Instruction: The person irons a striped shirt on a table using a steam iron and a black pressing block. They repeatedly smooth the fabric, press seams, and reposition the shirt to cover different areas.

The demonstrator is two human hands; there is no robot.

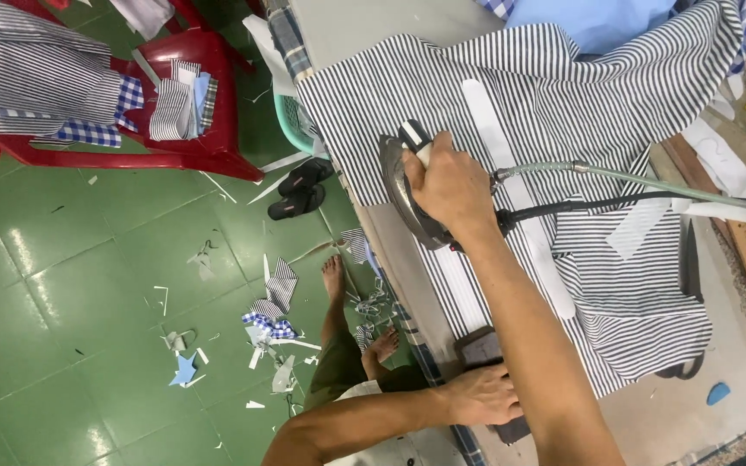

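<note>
My right hand grips the handle of a steam iron that rests near the table's left edge on a black-and-white striped shirt. A hose and a dark cable run from the iron off to the right. My left hand lies flat at the near edge of the table, pressing the striped cloth beside a dark grey pad. A long white strip lies along the shirt under the iron's cords.
The grey ironing table carries light blue fabric at its far end. A red plastic chair with striped and checked pieces stands on the green tiled floor, which is littered with cloth scraps. Black sandals lie near the table. My bare feet show below.
</note>
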